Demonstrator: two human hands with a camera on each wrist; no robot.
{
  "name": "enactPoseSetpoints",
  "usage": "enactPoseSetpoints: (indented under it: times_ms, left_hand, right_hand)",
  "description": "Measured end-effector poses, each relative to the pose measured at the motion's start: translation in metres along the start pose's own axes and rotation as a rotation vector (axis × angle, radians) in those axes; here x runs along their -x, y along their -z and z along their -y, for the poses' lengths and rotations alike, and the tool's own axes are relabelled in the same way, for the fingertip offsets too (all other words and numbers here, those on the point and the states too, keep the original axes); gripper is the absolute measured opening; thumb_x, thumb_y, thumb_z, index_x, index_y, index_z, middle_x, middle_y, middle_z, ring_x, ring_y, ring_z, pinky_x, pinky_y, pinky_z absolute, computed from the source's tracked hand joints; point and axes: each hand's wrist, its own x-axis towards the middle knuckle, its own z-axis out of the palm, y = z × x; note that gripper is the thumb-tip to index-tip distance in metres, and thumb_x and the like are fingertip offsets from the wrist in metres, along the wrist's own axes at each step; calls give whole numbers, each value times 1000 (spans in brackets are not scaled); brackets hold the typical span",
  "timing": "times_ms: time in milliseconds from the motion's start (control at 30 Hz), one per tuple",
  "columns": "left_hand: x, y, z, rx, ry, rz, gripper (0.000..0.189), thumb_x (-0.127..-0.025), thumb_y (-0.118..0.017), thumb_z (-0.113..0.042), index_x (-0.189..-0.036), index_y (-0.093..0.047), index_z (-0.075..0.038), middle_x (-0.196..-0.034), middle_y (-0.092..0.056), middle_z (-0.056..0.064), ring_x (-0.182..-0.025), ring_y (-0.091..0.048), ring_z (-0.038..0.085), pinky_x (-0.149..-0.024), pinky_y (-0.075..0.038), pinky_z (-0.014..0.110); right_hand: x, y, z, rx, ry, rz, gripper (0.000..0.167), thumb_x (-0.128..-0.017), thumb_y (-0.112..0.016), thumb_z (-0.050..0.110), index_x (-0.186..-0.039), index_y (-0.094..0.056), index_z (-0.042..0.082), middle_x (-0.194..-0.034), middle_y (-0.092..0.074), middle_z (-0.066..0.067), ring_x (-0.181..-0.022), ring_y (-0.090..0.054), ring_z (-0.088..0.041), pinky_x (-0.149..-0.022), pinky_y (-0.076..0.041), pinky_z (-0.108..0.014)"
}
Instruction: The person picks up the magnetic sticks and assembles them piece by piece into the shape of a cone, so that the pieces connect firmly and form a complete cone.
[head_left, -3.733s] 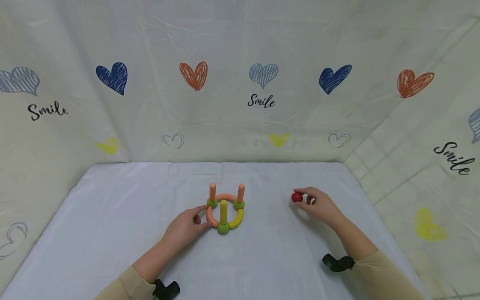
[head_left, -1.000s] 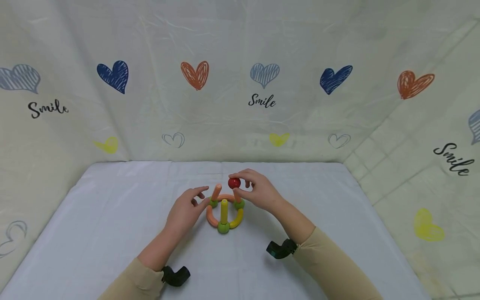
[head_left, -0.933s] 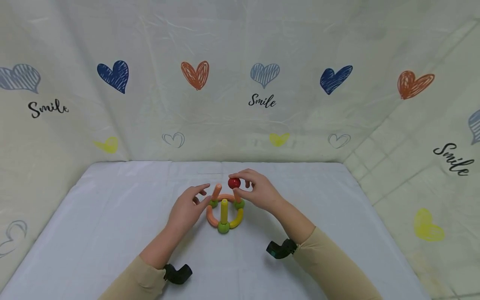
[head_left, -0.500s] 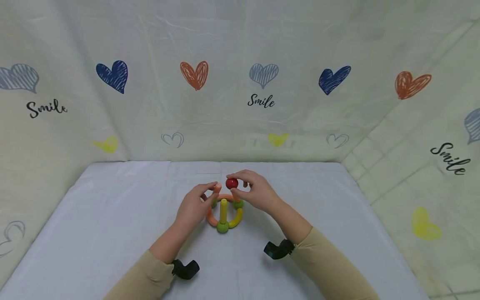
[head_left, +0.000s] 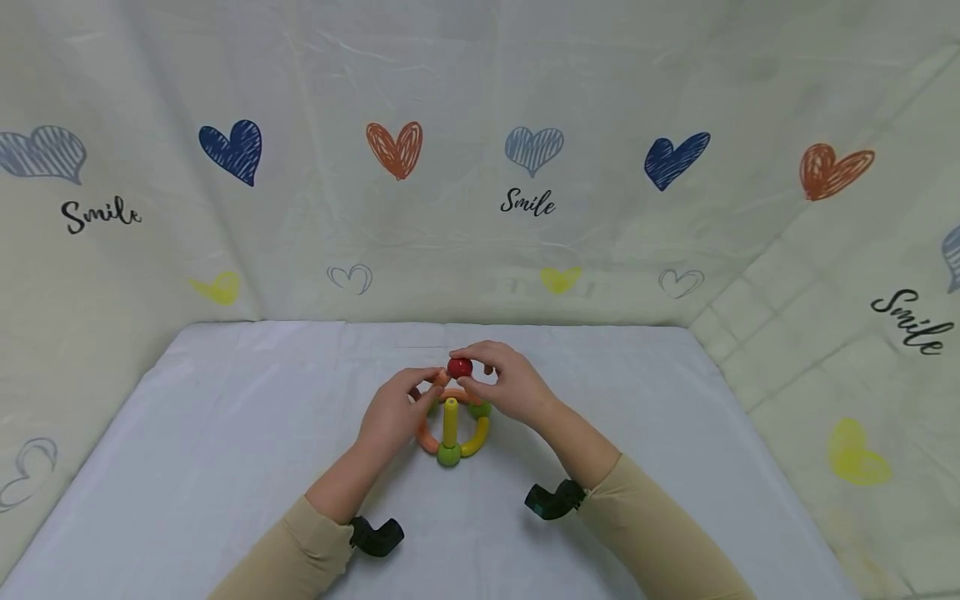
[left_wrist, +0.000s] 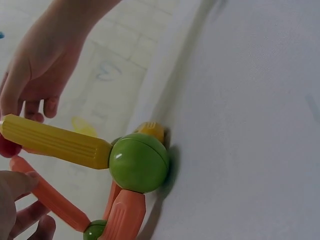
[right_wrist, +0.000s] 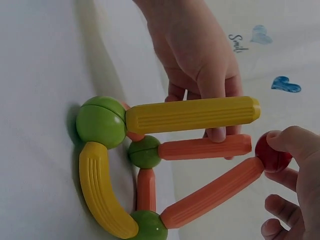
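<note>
My right hand (head_left: 513,385) pinches a red ball (head_left: 460,367) between thumb and fingers. In the right wrist view the ball meets the tip of a slanted orange rod (right_wrist: 212,195). Thumb and fingers of my left hand (head_left: 392,414) hold another orange rod (right_wrist: 205,148), whose tip leans close to the ball; I cannot tell whether they touch. Both rods rise from green balls (right_wrist: 145,151) in a ring lying on the table. At the ring's near side a yellow rod (head_left: 450,423) stands upright on a green ball (head_left: 448,455), touched by neither hand.
A curved yellow piece (head_left: 476,438) and curved orange pieces (head_left: 425,437) join the green balls into the ring. White cloth covers the table (head_left: 247,467). A pale curtain with printed hearts (head_left: 394,150) hangs behind and at the sides.
My right hand has carried the red ball leftward from the table's right side to above the ring. My left hand has risen from the ring to the left orange rod, which now leans right.
</note>
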Motion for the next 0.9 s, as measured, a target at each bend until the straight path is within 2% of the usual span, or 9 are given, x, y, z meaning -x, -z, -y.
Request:
enactPoseSetpoints:
  times_ms: [167, 400, 600, 900]
  left_hand:
    - [-1, -2, -1, -37, -3, 5, 39, -94, -70, -32, -131, -66, -24, -119, -65, -2, -90, -56, 17, -68, -50, 28]
    - [-1, -3, -1, -39, -5, 1, 38, -93, -71, -32, -131, -67, -24, -119, -65, -3, -89, -56, 17, -67, -49, 27]
    - [1, 0, -3, -24, 1, -8, 38, -93, -71, -33, -130, -67, -27, -120, -65, -1, -90, -56, 18, -64, -49, 27]
    - [5, 3, -1, 23, 1, -28, 36, -94, -69, -36, -129, -67, -30, -119, -65, -2, -90, -55, 17, -63, -50, 28]
  right_hand:
    - [-1, -2, 1, 13, -9, 24, 37, -91, -73, 20, -127, -68, 25, -118, -64, 7, -96, -52, -14, -80, -51, -42]
    - [-2, -4, 2, -1, -32, 37, 37, -92, -73, 20, -128, -68, 24, -117, -63, 7, -95, -55, -29, -76, -49, -37]
    - [-1, -3, 3, -15, -29, 37, 37, -92, -73, 20, -128, -68, 25, -115, -62, 8, -92, -55, -28, -72, -46, -31]
    - [0, -2, 1, -45, -43, 36, 34, -95, -69, 22, -129, -68, 25, -115, -62, 9, -92, -54, -27, -69, -47, -30]
